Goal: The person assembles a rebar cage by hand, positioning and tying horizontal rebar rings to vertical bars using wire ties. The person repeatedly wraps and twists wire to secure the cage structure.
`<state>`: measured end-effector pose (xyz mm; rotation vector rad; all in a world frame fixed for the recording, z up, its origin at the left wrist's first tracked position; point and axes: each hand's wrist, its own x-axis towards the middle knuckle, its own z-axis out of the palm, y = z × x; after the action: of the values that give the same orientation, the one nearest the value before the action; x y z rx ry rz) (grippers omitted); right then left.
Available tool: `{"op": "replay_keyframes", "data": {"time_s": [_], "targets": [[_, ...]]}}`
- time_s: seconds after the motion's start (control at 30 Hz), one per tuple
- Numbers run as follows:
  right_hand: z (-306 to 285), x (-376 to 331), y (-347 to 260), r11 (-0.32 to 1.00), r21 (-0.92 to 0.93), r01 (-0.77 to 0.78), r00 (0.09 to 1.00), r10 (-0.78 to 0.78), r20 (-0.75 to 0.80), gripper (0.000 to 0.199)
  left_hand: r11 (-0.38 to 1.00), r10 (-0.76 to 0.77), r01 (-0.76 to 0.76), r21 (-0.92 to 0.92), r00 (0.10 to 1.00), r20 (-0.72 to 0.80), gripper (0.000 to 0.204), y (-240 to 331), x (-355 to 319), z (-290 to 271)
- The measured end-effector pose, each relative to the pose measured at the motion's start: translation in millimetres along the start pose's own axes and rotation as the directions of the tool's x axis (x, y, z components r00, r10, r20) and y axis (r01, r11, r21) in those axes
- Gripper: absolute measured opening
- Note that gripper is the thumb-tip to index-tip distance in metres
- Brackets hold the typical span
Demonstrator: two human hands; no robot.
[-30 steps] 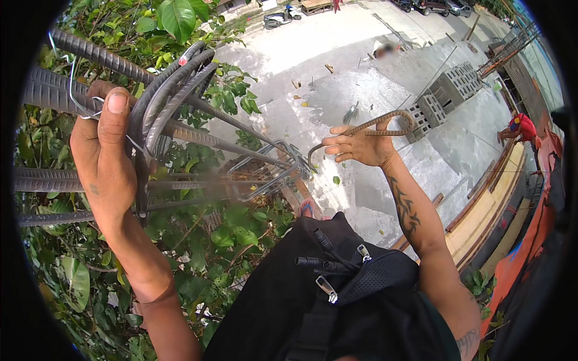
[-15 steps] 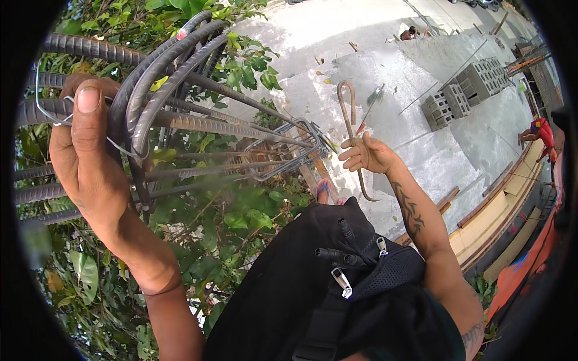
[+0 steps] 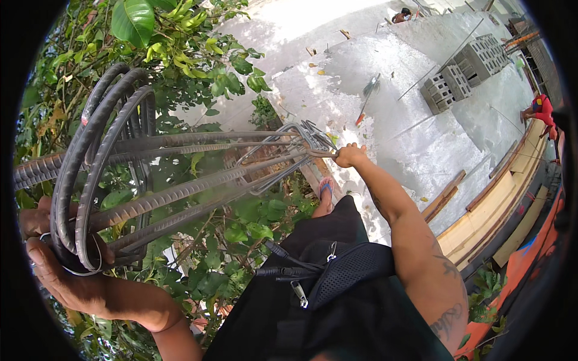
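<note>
Several bent rebar stirrups (image 3: 102,144) are bunched around the long ribbed rebars (image 3: 180,198) of a column cage on the left. My left hand (image 3: 78,283) is closed around the lower side of this bunch, its fingers partly hidden behind the bars. A thin tie wire (image 3: 90,272) loops beside its thumb. Farther down the cage, more stirrups (image 3: 301,141) are gathered. Beside them my right hand (image 3: 351,155) is closed on a bent steel rod (image 3: 324,154), most of which is hidden or seen end-on.
Leafy branches (image 3: 241,204) surround the cage. My sandalled foot (image 3: 326,188) stands by its lower end. Hollow concrete blocks (image 3: 448,90) and a trowel-like tool (image 3: 368,90) lie on the concrete slab (image 3: 385,60). Timber formwork (image 3: 481,222) runs along the right; a person in red (image 3: 543,111) bends there.
My right hand has gone from loosely open with the hooked rod to closed beside the lower stirrups. My left hand and the upper stirrups have moved down and left in view.
</note>
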<state>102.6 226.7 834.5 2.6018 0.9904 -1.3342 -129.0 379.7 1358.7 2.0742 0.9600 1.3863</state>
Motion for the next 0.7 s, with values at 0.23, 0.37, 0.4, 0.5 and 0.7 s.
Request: {"op": "replay_keyframes", "data": {"time_s": [0.23, 0.37, 0.4, 0.5, 0.7], "targets": [[26.3, 80.1, -47.0, 0.966, 0.226, 0.124, 0.948, -0.049, -0.313, 0.045, 0.945, 0.185, -0.153, 0.29, 0.979, -0.086, 0.059, -9.4, -7.5, 10.9], [45.0, 120.2, -65.6, 0.766, 0.63, 0.129, 0.927, 0.133, -0.352, 0.044, 0.914, 0.236, -0.185, 0.362, 0.966, -0.102, 0.061, -15.6, -10.2, 15.6], [48.7, 126.3, -64.1, 0.793, 0.587, 0.163, 0.923, 0.087, -0.374, 0.041, 0.906, 0.246, -0.191, 0.377, 0.963, -0.105, 0.062, -19.1, -10.2, 17.2], [56.4, 134.0, -64.8, 0.697, 0.712, 0.08, 0.961, 0.135, -0.24, 0.04, 0.897, 0.261, -0.198, 0.396, 0.959, -0.113, 0.063, -22.8, -10.7, 19.6], [55.2, 121.5, -88.6, 0.545, 0.822, 0.165, 0.882, 0.291, -0.37, 0.033, 0.875, 0.283, -0.208, 0.437, 0.953, -0.112, 0.067, -30.9, -11.7, 23.8]]}}
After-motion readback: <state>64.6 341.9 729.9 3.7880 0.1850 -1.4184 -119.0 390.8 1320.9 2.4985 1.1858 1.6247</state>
